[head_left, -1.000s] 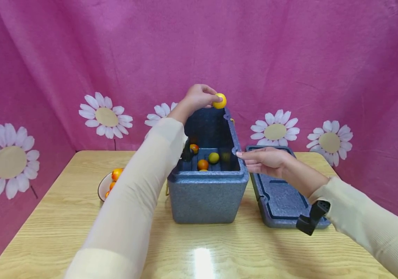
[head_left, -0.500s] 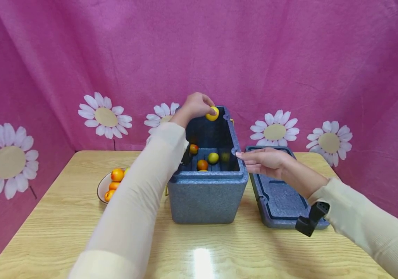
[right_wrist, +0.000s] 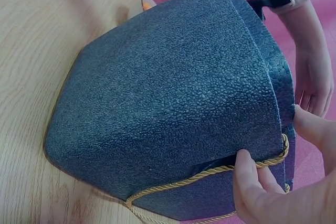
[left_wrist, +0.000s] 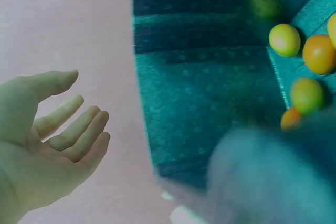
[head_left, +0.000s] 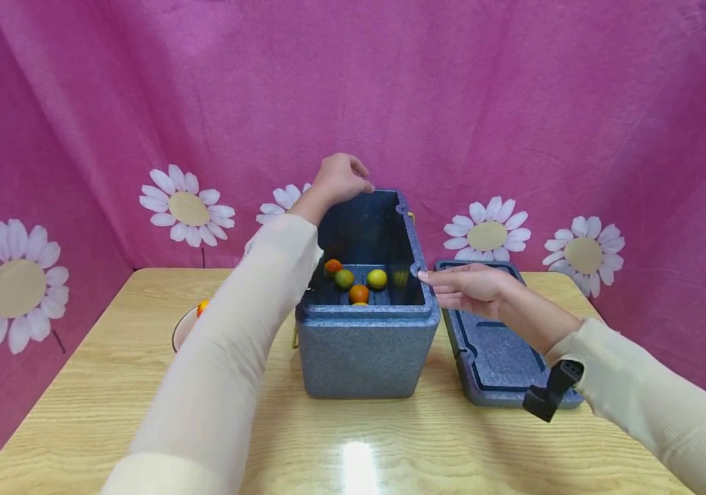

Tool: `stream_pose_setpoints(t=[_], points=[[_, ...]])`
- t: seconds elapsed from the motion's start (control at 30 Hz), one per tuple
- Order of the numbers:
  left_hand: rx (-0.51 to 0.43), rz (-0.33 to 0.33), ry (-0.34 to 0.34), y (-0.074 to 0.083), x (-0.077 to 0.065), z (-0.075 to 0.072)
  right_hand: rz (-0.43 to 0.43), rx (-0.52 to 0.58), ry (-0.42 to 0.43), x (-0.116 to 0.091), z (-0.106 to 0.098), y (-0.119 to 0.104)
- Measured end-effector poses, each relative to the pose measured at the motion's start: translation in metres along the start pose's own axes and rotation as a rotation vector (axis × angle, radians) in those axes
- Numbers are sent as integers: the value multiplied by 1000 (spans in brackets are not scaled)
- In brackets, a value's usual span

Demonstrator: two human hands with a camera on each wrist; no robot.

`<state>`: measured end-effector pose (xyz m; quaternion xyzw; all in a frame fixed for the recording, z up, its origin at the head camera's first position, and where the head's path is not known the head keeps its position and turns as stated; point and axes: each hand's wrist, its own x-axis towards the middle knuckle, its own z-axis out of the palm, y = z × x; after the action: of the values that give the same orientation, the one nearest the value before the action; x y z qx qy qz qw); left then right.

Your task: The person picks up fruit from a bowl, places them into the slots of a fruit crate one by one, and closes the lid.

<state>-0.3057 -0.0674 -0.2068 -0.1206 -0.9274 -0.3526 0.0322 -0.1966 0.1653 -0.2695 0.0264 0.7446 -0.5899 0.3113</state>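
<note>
Half a second ago you were pinching a yellow fruit over the far end of the box. Now your left hand (head_left: 341, 180) has let go of it: empty, thumb and fingers loosely bent and apart, floating a bit higher above the far left edge. Down in the dark gray box (head_left: 365, 357), below and toward you from that hand, a greenish fruit (head_left: 344, 278) now shows where I couldn't see one before. The reddish fruit (head_left: 333, 266) just beside it sits further left than it did.

Also on the box floor, between your two hands and lower than both: a yellow-green fruit (head_left: 377, 278), an orange fruit (head_left: 359, 294) and a sliver of yellow fruit (left_wrist: 333, 31) next to the orange one. So that's five I can count.

Your right hand (head_left: 479, 283) hasn't really budged. It's got the box by its near right edge, thumb on the rim, fingers on the outer wall by the gold cord (right_wrist: 181, 183).

The bowl (head_left: 184, 328) is way left of your left hand, mostly hidden by your sleeve (head_left: 223, 323), which now covers all but a bit of orange-red fruit (head_left: 202, 307) in it. The lid (head_left: 501, 354) lies on the table (head_left: 303, 440), under and beyond your right hand, same spot as before.
</note>
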Motion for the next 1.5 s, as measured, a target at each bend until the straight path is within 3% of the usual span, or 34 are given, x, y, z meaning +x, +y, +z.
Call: stream_pose_setpoints(t=[0.2, 0.37, 0.63, 0.93, 1.13, 1.5], points=[[-30, 48, -4, -6, -20, -24, -3, 12, -4, 1, 0, 0], [-51, 65, 2, -23, -45, -36, 4, 16, -3, 0, -2, 0], [-105, 53, 26, -78, -82, -37, -5, 30, -5, -3, -4, 2], [-90, -56, 1, -142, -115, -38, -6, 20, -2, -4, -5, 3], [-24, -92, 3, -173, -132, -39, -4, 37, 4, -5, -4, 2], [31, -154, -63, -222, -159, -41, -6, 42, 3, -3, -3, 1]])
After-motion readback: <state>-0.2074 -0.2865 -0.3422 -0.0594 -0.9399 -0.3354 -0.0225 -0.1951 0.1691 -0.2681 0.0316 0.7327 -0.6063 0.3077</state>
